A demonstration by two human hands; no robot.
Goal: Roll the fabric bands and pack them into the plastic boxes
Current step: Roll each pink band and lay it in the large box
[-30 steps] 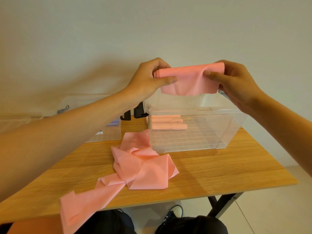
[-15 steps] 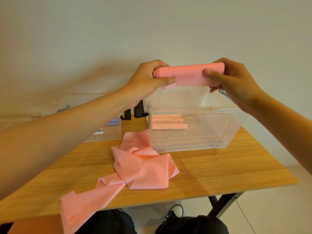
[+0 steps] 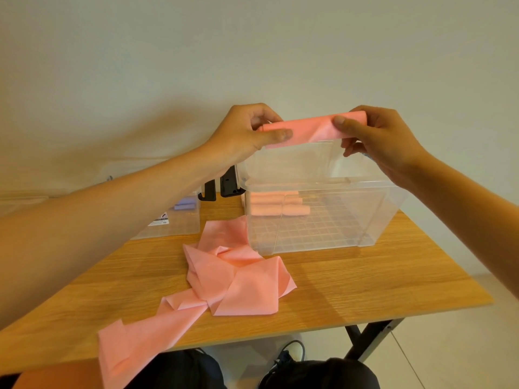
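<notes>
Both arms reach forward above a wooden table [image 3: 379,279], the left hand [image 3: 244,133] and right hand [image 3: 376,141] raised level with each other and each pinching one end of a pink fabric band [image 3: 306,130]. The band is wound into a soft, slightly flattened roll that lies horizontally between the hands, with a short flap of loose cloth hanging from its underside. Each thumb presses on the near face of the roll while the fingers curl over the top and behind it, so both hands are clamped on the cloth. The roll is held in the air directly above the open top of a clear plastic box [image 3: 373,211], not touching it. The box has thin, glossy walls and a gridded floor, and several finished pink rolls [image 3: 278,204] lie stacked against its far-left corner. Just beside the box's left front corner, a crumpled heap of loose pink bands [image 3: 238,276], matte and creased, spreads over the woodgrain, with one strip trailing off the table's near edge. A second clear box [image 3: 179,223] stands to the left, with black latches [image 3: 222,185] visible between the two.
</notes>
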